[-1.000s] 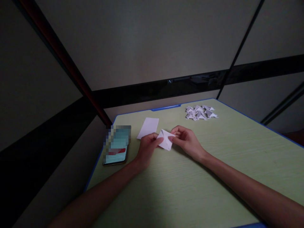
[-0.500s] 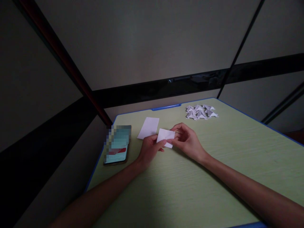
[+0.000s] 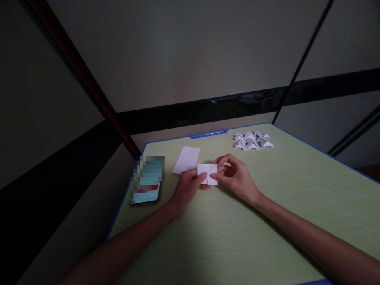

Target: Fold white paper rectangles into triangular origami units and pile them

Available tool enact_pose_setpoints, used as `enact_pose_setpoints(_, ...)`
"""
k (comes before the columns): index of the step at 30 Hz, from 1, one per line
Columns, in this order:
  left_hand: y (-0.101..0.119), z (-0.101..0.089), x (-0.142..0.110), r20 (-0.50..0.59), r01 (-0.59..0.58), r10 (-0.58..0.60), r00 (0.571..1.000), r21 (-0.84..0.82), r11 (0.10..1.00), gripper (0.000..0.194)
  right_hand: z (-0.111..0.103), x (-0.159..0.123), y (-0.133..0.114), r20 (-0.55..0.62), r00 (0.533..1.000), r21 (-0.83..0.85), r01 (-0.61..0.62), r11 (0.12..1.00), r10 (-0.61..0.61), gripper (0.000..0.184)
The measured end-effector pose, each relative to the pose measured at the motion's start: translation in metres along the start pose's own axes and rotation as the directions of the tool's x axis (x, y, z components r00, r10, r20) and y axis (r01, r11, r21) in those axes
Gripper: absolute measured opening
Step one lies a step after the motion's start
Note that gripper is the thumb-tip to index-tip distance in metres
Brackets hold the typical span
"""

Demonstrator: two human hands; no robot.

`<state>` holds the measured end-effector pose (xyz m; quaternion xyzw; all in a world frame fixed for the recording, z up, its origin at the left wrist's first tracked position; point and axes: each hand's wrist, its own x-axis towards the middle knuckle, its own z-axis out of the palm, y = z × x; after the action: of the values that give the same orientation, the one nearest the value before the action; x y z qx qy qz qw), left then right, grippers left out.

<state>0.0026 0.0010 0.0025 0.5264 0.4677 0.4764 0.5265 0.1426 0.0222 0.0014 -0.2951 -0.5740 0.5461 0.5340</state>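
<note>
Left hand [image 3: 185, 188] pinches small folded white paper [image 3: 208, 169] at its left side, my thumb on top, fingertips showing below the lower edge. Right hand [image 3: 236, 179] grips same paper at its right side, thumb on top, other fingers curled behind. Both grips narrow, thumbs nearly meeting mid-paper. Paper sits over the table [image 3: 192, 241], closer to far edge than near edge. Loose white sheet [image 3: 187, 159] lies flat just beyond my left hand, toward far left corner. Phone [image 3: 146, 194], screen lit and partly pixelated, lies along left edge. Six folded paper figures [image 3: 251, 142], two rows, near far right corner.
</note>
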Motion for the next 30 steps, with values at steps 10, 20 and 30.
enact_pose_setpoints(10, 0.0013, 0.0026, -0.0022, -0.061, -0.05, 0.055, 0.997, 0.07, 0.996, 0.02, -0.0006, 0.0007, -0.0031, -0.008, 0.995, -0.002, -0.095, 0.995, 0.095, 0.028)
enact_pose_setpoints(20, -0.0022, 0.0007, -0.0017, -0.042, -0.126, 0.132, 0.99, 0.127, 0.984, 0.018, -0.0011, 0.0, -0.0036, -0.043, 0.994, 0.011, -0.102, 0.995, 0.102, 0.024)
enact_pose_setpoints(30, -0.0016, 0.0016, -0.0021, -0.05, -0.121, 0.128, 0.991, 0.115, 0.986, 0.018, -0.001, 0.0002, -0.004, -0.058, 0.995, 0.005, -0.081, 0.997, 0.081, 0.024)
